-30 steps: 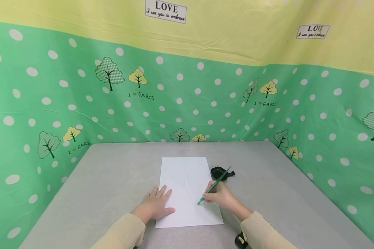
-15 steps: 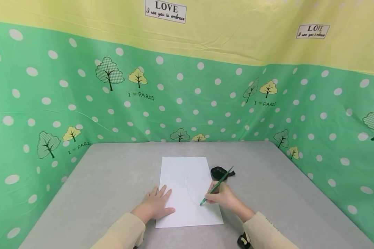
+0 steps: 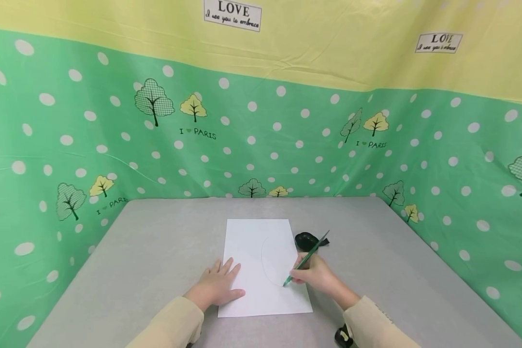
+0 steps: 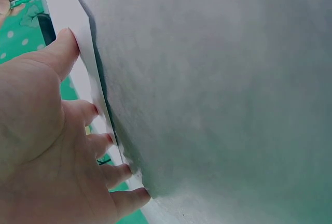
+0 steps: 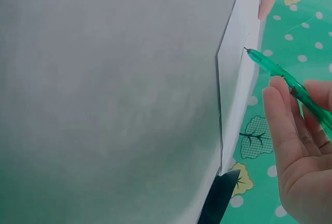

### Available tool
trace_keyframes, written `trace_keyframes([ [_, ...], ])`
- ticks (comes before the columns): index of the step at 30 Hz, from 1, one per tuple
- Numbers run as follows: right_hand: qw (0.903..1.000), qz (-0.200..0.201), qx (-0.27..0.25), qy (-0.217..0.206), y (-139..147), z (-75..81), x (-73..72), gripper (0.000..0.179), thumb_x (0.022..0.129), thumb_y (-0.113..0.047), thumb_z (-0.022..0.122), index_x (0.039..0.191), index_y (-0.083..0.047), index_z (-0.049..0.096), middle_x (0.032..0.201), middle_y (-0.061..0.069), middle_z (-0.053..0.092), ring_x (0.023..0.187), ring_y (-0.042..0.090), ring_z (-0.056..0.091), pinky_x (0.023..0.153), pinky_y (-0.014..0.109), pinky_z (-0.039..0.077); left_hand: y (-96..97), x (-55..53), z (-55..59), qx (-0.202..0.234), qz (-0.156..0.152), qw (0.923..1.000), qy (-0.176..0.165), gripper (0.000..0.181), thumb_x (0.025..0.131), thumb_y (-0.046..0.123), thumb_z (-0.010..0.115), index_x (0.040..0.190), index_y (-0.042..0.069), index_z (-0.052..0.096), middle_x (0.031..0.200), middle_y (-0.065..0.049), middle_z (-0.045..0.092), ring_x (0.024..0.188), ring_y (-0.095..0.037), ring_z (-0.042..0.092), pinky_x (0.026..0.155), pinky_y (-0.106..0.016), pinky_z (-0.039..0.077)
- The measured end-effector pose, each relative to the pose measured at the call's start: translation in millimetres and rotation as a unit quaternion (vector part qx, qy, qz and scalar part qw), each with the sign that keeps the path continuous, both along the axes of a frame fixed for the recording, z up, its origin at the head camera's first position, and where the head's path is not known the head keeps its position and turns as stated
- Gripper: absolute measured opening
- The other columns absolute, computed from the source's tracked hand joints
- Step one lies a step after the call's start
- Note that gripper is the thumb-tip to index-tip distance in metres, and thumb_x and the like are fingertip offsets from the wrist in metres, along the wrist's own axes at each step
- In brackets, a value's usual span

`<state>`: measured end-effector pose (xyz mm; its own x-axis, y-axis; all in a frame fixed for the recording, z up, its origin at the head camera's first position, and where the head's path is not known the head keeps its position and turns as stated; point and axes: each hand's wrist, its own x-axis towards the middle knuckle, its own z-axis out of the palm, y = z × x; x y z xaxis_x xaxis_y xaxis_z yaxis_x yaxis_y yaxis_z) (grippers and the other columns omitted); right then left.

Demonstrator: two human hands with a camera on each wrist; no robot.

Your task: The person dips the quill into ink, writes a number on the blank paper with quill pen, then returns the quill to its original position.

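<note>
A white sheet of paper lies on the grey table, with a thin curved line drawn down its middle and round its lower part. My right hand pinches a green pen between thumb and fingers, its tip on the paper at the end of the line. In the right wrist view the pen shows a dark, narrow point against the sheet. My left hand rests flat on the paper's left edge, fingers spread. From the left wrist view, the fingertips of that hand press along the sheet's edge.
A black object with a short tail, like a tape dispenser, sits just right of the paper. Another small black item lies by the right sleeve. Green and yellow patterned cloth hangs behind and beside the grey table.
My right hand has moved the pen a little to the right, and the curved line has grown along the bottom. The left hand stays in place on the paper.
</note>
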<state>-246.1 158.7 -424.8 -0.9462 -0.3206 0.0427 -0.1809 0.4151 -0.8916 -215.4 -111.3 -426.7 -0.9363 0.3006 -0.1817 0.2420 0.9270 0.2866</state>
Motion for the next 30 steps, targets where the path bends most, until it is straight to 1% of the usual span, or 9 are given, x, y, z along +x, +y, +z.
trace_keyframes([
  [19,0.9998,-0.012,0.014,0.01,10.8,0.6,-0.4,0.012,0.081,0.0,0.065,0.077,-0.001,0.054,0.07,0.008,0.064,0.064,0.019,0.064,0.059,0.03,0.055,1.4,0.3,1.7,-0.001,0.003,1.0,-0.002,0.072,0.086,0.049,0.056,0.139,0.004,0.038,0.146,-0.02,0.026,0.132,-0.046,0.016,0.102,-0.06,0.017],
  [29,0.9999,-0.008,-0.007,0.005,13.1,2.6,0.4,0.012,0.081,0.001,0.065,0.078,0.001,0.054,0.071,0.009,0.064,0.065,0.02,0.064,0.059,0.03,0.055,1.1,0.6,1.5,0.003,-0.003,1.0,0.001,0.071,0.087,0.048,0.056,0.139,0.004,0.038,0.145,-0.02,0.026,0.131,-0.046,0.017,0.102,-0.061,0.017],
  [30,0.9999,-0.009,-0.008,0.006,11.6,6.8,3.3,0.011,0.081,0.002,0.065,0.078,0.002,0.054,0.071,0.01,0.064,0.065,0.022,0.064,0.059,0.031,0.055,1.1,0.5,1.3,0.003,-0.003,1.0,0.001,0.071,0.087,0.048,0.056,0.139,0.004,0.038,0.145,-0.02,0.026,0.131,-0.046,0.017,0.102,-0.061,0.017],
])
